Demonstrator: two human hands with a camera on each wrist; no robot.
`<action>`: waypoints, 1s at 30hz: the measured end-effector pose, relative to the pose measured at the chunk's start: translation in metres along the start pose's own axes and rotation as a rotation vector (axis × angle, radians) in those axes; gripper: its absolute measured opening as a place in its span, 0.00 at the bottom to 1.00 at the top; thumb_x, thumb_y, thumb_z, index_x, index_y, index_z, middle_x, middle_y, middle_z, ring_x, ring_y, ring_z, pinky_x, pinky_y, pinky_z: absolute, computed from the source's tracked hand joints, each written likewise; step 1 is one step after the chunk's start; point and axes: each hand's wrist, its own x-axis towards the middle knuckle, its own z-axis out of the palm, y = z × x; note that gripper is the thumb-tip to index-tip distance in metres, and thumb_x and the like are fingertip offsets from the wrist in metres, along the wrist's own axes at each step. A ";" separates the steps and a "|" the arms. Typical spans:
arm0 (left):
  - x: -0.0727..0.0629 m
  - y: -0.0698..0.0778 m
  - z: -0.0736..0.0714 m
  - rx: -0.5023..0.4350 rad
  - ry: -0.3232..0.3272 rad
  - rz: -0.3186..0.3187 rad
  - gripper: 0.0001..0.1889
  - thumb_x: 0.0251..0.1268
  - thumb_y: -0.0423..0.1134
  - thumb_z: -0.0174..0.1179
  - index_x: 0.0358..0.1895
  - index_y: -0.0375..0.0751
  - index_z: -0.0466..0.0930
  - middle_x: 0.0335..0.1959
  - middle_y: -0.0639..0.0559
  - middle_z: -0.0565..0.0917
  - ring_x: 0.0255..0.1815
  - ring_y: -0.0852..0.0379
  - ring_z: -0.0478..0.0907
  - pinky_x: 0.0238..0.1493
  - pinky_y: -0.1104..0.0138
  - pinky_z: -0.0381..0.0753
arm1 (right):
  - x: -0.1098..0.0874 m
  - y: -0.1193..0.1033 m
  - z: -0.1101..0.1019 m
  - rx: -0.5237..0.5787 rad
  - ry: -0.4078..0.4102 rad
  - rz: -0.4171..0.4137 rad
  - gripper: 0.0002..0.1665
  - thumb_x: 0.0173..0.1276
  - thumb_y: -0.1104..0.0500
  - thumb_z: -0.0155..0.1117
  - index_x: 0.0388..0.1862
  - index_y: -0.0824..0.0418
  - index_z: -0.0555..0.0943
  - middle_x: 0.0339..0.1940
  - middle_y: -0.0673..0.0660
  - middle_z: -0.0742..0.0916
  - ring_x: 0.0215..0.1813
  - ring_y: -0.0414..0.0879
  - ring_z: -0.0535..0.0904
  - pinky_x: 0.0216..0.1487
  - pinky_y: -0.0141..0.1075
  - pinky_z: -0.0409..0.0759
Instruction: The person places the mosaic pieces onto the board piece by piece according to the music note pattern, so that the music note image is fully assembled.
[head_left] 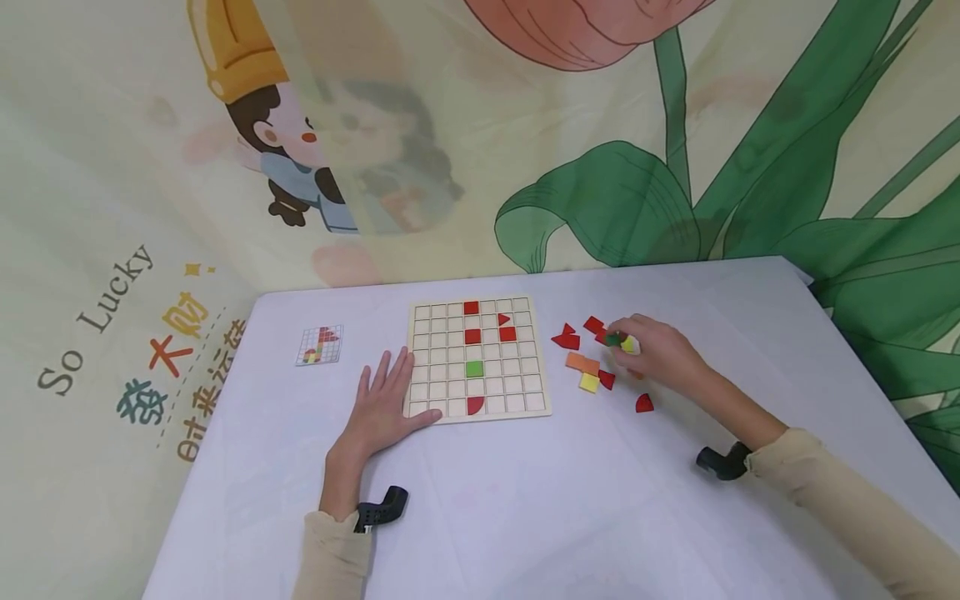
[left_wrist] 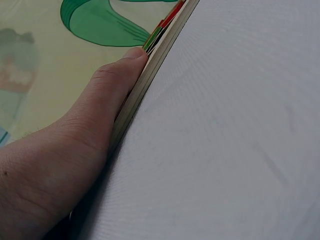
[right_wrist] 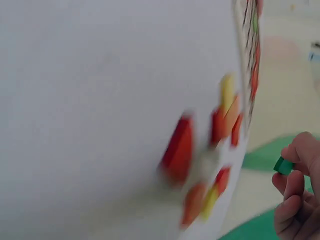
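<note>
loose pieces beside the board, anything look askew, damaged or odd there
No damage shows. The loose pieces lie at mixed angles; one red piece looks odd, sitting apart, below the others in the head view.

White-covered table (head_left: 517, 500) under board (head_left: 496, 353), card (head_left: 320, 346), pieces (head_left: 582, 363)

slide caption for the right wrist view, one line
A right hand pinches a small green block above a white tablecloth strewn with small red, orange and yellow pieces.
</note>
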 end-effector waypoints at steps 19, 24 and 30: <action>0.001 0.001 0.000 -0.021 0.004 -0.009 0.57 0.54 0.73 0.56 0.79 0.45 0.41 0.82 0.50 0.42 0.82 0.45 0.32 0.78 0.45 0.32 | 0.037 -0.167 0.087 0.092 -0.173 -0.324 0.13 0.62 0.58 0.68 0.45 0.57 0.86 0.35 0.50 0.84 0.31 0.37 0.74 0.29 0.24 0.73; 0.001 0.001 0.001 -0.013 0.008 0.007 0.60 0.50 0.74 0.58 0.79 0.44 0.41 0.81 0.50 0.43 0.82 0.45 0.33 0.78 0.44 0.32 | 0.041 -0.183 0.103 0.067 -0.201 -0.338 0.08 0.62 0.60 0.66 0.39 0.60 0.85 0.27 0.48 0.80 0.26 0.37 0.69 0.25 0.23 0.67; 0.000 -0.001 -0.002 -0.008 0.007 0.013 0.62 0.47 0.73 0.62 0.79 0.42 0.42 0.81 0.50 0.43 0.82 0.44 0.33 0.78 0.44 0.33 | 0.047 -0.191 0.109 0.067 -0.225 -0.344 0.03 0.63 0.60 0.66 0.32 0.60 0.85 0.24 0.47 0.77 0.25 0.37 0.67 0.24 0.23 0.65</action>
